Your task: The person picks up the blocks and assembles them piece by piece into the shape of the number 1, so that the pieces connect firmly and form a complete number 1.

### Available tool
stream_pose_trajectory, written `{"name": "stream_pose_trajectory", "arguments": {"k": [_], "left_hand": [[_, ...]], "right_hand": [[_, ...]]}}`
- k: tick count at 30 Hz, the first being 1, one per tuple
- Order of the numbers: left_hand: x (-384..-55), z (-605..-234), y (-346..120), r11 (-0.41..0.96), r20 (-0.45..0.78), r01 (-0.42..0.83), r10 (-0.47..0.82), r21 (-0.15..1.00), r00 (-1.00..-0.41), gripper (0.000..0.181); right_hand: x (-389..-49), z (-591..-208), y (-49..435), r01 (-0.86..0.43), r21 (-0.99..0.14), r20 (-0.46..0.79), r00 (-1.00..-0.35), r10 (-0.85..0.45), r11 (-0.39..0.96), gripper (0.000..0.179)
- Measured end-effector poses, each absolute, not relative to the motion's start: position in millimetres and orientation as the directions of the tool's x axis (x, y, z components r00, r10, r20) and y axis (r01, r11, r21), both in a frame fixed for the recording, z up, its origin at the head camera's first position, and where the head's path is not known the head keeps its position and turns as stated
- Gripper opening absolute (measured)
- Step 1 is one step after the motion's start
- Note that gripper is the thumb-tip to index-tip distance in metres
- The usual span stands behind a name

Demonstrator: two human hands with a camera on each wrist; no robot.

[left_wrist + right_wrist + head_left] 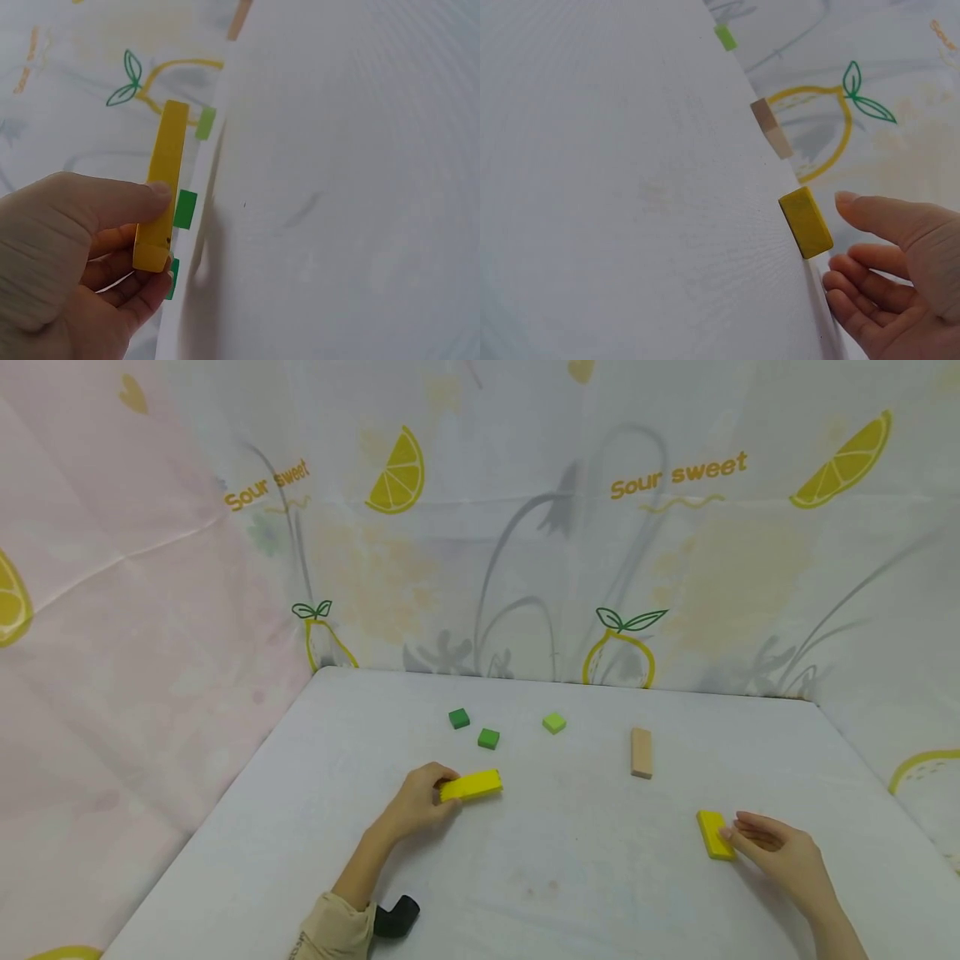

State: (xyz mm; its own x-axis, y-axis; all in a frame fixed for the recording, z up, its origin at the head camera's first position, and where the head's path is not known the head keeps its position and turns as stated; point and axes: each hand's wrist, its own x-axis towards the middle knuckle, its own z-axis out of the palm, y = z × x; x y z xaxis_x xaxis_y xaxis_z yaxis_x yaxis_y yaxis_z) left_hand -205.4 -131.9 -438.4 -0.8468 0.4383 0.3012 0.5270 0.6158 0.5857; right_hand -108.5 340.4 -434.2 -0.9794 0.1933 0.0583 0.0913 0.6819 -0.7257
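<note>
My left hand pinches a long yellow block between thumb and fingers. In the left wrist view that yellow block slants upward, the thumb lying across its face. A second yellow block lies on the right side of the white table. Beside it is my right hand, thumb and fingers spread apart. The right wrist view shows a gap between the thumb and this yellow block, with nothing in the hand.
Two darker green blocks and a light green block lie toward the back of the white table. A plain wooden block lies at back right. By the left sleeve is a black curved object. Printed cloth hangs behind.
</note>
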Motion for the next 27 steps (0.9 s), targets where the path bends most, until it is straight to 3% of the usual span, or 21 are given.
{"name": "stream_pose_trajectory", "arguments": {"k": [27], "left_hand": [[-187, -427, -97, 0.566, 0.267, 0.616, 0.579, 0.548, -0.77, 0.027]], "right_hand": [[-108, -434, 341, 0.08, -0.706, 0.065, -0.982, 0.178, 0.703, 0.056]]}}
